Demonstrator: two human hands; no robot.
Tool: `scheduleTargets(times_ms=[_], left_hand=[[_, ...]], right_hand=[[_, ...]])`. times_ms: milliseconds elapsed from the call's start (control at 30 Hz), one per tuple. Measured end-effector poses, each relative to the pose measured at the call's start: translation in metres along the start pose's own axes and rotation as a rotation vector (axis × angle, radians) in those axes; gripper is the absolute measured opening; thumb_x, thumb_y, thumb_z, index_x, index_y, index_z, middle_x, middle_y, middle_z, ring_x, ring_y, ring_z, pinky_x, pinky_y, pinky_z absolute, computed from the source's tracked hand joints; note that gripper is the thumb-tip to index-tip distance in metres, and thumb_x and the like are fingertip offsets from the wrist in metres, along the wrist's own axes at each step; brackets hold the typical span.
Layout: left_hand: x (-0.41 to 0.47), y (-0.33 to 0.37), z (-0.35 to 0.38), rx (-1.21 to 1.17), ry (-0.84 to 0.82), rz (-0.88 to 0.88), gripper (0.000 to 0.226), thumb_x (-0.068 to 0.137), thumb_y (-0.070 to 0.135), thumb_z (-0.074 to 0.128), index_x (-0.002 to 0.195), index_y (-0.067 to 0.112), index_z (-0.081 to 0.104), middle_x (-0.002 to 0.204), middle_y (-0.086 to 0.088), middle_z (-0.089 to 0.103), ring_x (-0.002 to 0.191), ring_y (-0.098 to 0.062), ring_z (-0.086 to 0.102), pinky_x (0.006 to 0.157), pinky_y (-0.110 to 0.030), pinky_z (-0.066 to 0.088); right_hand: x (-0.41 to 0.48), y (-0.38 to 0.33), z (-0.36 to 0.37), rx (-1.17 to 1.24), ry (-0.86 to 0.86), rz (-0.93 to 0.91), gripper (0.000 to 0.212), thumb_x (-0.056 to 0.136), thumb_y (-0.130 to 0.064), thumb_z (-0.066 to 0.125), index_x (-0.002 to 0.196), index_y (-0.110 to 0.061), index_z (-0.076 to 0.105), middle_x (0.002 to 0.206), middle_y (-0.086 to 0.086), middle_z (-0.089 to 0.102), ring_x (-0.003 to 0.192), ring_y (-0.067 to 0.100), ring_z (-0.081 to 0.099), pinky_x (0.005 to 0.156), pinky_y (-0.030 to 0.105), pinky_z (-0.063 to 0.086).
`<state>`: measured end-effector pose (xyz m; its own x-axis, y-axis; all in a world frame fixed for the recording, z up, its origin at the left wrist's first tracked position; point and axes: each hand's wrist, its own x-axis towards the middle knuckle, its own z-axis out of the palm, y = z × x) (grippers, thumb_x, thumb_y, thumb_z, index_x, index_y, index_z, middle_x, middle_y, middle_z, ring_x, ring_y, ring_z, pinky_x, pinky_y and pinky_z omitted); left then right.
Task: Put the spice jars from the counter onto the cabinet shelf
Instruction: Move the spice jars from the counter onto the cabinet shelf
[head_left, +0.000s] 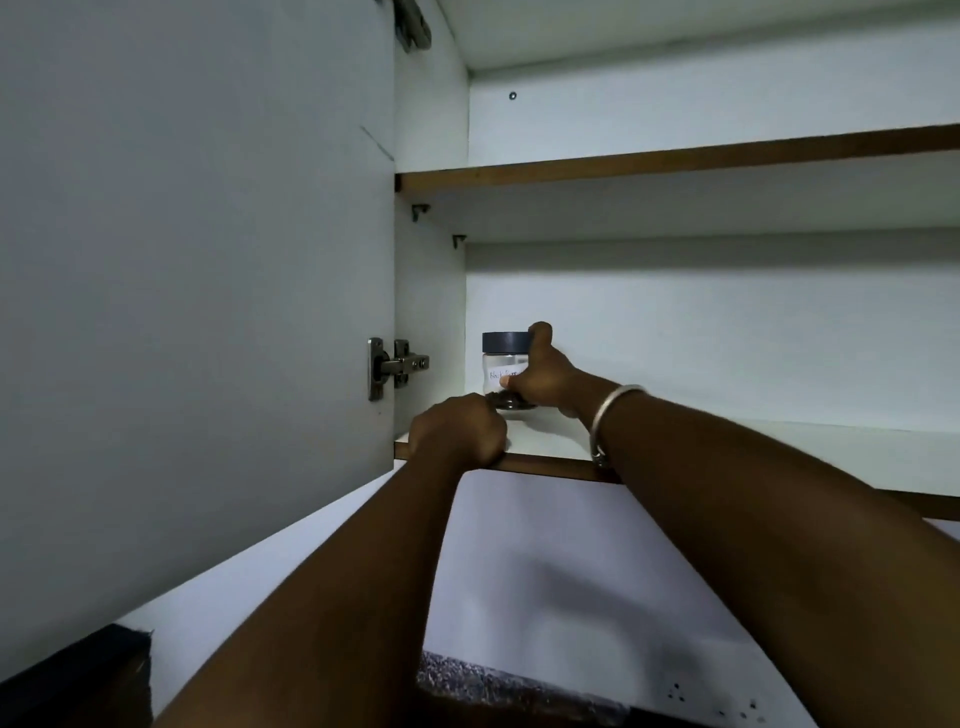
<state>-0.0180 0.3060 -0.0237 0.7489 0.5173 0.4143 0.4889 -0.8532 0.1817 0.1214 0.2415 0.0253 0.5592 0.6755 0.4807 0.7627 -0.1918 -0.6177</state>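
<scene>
Head view, looking up into open white cabinet. My right hand (545, 376) is wrapped around the spice jar (504, 371), thumb up by its dark lid; the jar stands upright on the lower shelf (727, 447), near the left wall, dark contents at the bottom, handwritten label partly hidden. My left hand (460, 428) is clenched on the shelf's brown front edge, just beside the jar. Metal bangle (610, 410) on right wrist. Door (182, 286) swung open left, hinge (395, 366) visible. Upper shelf (675, 161) above.

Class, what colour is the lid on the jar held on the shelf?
The lid is dark grey, nearly black; the head view shows it.
</scene>
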Motion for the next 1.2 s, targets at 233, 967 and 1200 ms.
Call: scheduleTargets(times_ms=[233, 967, 1200], left_hand=[[0.003, -0.001, 0.008, -0.069, 0.139, -0.032, 0.028, 0.097, 0.032, 0.05, 0.118, 0.02, 0.064, 0.117, -0.006, 0.071, 0.106, -0.03, 0.066, 0.085, -0.037, 0.05], [-0.007, 0.001, 0.005, -0.193, 0.216, -0.056, 0.03, 0.092, 0.034, 0.05, 0.106, 0.033, 0.076, 0.113, -0.001, 0.075, 0.106, -0.03, 0.068, 0.082, -0.036, 0.049], [-0.069, 0.011, 0.0, -0.571, 0.45, 0.133, 0.042, 0.081, 0.019, 0.044, 0.099, 0.012, 0.081, 0.108, -0.012, 0.079, 0.106, -0.034, 0.07, 0.094, -0.039, 0.053]], right_hand=[[0.065, 0.004, 0.041, -0.186, -0.124, 0.041, 0.08, 0.095, -0.015, 0.069, 0.15, -0.005, 0.011, 0.122, 0.018, 0.051, 0.11, 0.032, 0.059, 0.09, 0.042, 0.051], [0.005, -0.001, -0.005, -0.229, -0.322, 0.211, 0.105, 0.09, -0.035, 0.078, 0.161, -0.009, 0.005, 0.147, 0.017, 0.047, 0.12, 0.03, 0.061, 0.106, 0.045, 0.053], [-0.128, -0.017, -0.027, -0.42, -0.161, -0.089, 0.052, 0.096, -0.034, 0.07, 0.139, -0.011, 0.055, 0.135, 0.013, 0.065, 0.123, 0.028, 0.06, 0.093, 0.029, 0.043]])
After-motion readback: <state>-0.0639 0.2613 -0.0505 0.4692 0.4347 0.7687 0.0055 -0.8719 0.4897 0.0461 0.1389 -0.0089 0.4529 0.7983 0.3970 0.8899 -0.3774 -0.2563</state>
